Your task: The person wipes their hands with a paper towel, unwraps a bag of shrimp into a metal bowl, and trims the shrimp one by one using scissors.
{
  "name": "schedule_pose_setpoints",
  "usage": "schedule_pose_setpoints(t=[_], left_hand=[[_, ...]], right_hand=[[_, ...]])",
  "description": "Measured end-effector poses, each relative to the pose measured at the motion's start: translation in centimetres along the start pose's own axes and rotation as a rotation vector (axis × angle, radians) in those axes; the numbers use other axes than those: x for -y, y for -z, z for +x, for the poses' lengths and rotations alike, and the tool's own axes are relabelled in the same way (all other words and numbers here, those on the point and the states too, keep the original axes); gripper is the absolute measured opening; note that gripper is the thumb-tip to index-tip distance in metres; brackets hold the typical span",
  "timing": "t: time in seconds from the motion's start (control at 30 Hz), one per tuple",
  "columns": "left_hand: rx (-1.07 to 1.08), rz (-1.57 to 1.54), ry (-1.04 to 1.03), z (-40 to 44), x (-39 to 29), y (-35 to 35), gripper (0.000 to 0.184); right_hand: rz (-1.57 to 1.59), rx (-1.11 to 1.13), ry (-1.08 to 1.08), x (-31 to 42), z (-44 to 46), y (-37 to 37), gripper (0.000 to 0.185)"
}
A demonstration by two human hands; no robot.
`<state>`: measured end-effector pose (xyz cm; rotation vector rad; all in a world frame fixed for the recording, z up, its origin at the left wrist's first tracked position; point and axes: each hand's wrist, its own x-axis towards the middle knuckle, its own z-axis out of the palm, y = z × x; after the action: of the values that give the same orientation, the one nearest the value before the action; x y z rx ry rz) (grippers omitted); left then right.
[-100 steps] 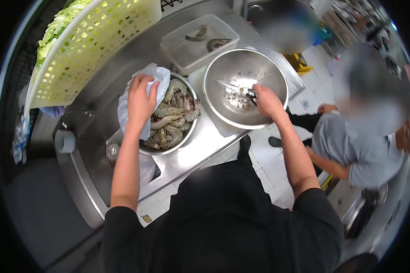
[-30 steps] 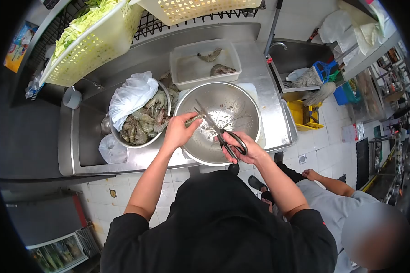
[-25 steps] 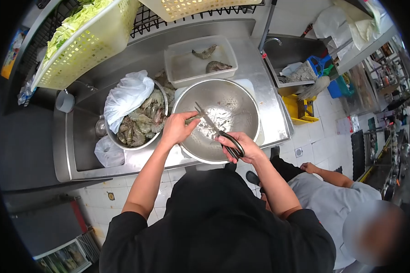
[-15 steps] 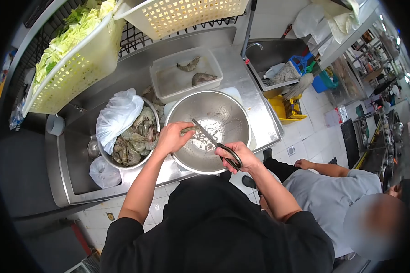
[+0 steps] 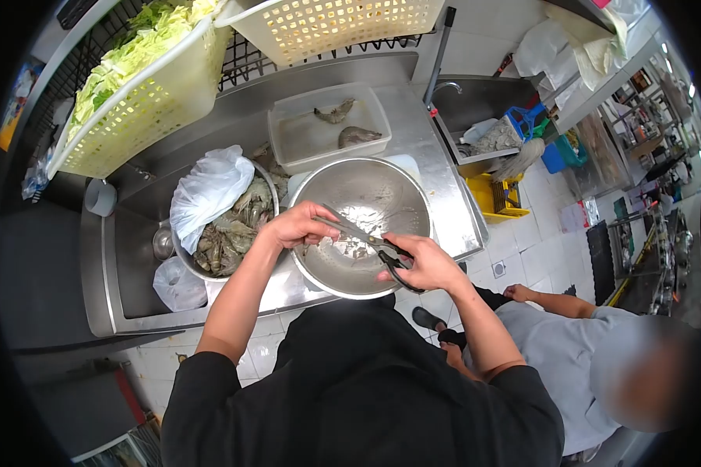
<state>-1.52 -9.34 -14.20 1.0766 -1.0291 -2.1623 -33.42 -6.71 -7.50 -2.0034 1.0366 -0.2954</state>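
My left hand point(image 5: 297, 225) pinches a shrimp over the left side of a wide metal bowl point(image 5: 393, 187); the fingers hide most of the shrimp. With my right hand point(image 5: 428, 263) I grip black-handled scissors point(image 5: 354, 230) by their loops, the blades spread and reaching to the left fingertips. Wet scraps cling to the bowl's inside. To the left, a second metal bowl holds a heap of grey shrimp point(image 5: 230, 240), partly covered by a white plastic bag point(image 5: 214, 187). Behind, a clear plastic tub point(image 5: 287, 138) has two shrimp in shallow liquid.
Chopped cabbage point(image 5: 125, 66) fills a basket point(image 5: 144, 117) on the rack above the sink point(image 5: 132, 272), beside another perforated basket point(image 5: 327, 31). A person in grey point(image 5: 537, 342) is close on my right. Beyond the counter are a mop point(image 5: 518, 159) and yellow bucket point(image 5: 483, 194).
The scissors have opened, with their blades now at my left fingers. My left hand has turned and covers more of the shrimp. The view has shifted slightly.
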Motion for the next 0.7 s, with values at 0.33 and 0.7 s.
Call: schedule_pose_setpoints(t=[0.33, 0.7], left_hand=[[-0.018, -0.188, 0.136, 0.6, 3.1, 1.1, 0.017], [-1.211, 0.316, -0.433, 3.8, -8.6, 16.4, 0.049]], right_hand=[[0.083, 0.058, -0.138, -4.6, -0.2, -0.3, 0.065], [0.145, -0.086, -0.319, -2.0, 0.0, -1.1, 0.061]])
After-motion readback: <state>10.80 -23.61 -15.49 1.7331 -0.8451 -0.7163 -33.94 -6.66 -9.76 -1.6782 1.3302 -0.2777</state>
